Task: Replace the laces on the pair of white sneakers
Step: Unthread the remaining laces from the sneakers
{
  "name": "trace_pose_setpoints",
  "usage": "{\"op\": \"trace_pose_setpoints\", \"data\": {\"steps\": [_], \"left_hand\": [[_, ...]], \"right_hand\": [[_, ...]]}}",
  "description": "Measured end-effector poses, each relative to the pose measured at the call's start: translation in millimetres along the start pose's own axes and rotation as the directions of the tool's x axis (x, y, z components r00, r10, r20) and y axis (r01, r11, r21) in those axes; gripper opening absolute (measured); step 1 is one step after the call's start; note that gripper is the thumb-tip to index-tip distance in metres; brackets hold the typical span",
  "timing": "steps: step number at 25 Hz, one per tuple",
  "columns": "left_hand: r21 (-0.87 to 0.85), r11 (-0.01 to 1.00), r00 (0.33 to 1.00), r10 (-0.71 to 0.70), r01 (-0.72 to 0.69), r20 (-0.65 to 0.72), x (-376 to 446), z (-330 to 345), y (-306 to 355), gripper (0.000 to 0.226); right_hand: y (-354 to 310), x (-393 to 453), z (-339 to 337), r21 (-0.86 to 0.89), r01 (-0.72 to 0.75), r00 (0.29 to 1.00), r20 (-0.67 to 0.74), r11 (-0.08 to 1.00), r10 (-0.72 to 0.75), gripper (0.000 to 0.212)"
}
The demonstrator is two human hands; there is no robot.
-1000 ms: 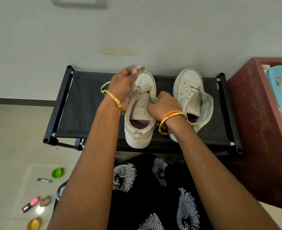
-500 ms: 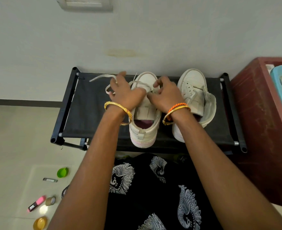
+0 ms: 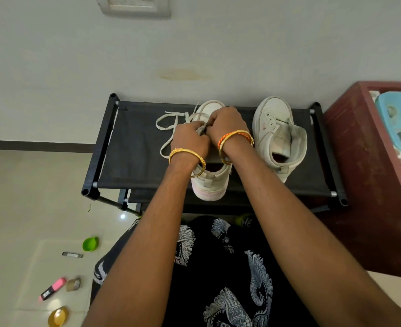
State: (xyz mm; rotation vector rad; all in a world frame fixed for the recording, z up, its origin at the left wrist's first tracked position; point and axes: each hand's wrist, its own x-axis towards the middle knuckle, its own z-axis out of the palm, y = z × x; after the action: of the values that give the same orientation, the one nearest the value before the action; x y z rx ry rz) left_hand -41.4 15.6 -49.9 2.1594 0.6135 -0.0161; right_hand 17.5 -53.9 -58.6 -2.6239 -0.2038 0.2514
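- White lace (image 3: 171, 128) trails left across the black rack (image 3: 133, 147); both sneakers sit on it
- my left hand (image 3: 190, 140) and right hand (image 3: 226, 125) pinch the lace over the left sneaker (image 3: 212, 185)
- right sneaker (image 3: 277, 133) stands beside it, unlaced

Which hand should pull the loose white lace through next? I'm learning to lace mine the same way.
Probably the left hand: the slack flat white shoelace loops on the black fabric rack on that side. The right hand sits over the laced white sneaker, better placed to steady it.
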Motion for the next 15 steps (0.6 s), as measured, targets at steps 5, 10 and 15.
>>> {"op": "trace_pose_setpoints", "data": {"steps": [5,10,15], "left_hand": [[-0.026,1.000,1.000,0.008,-0.008,-0.011,4,2,-4,0.041],[0.017,0.997,0.997,-0.068,0.069,-0.035,9,8,-4,0.043],[0.033,0.992,0.992,-0.122,0.123,-0.029,9,9,-3,0.046]], "right_hand": [[2,3,-1,0.233,-0.078,0.997,0.046,0.969,0.070,0.024],[13,10,-17,0.556,-0.245,0.966,0.208,0.794,0.152,0.017],[12,7,-42,0.868,-0.277,0.961,0.263,0.412,0.091,0.027]]}}
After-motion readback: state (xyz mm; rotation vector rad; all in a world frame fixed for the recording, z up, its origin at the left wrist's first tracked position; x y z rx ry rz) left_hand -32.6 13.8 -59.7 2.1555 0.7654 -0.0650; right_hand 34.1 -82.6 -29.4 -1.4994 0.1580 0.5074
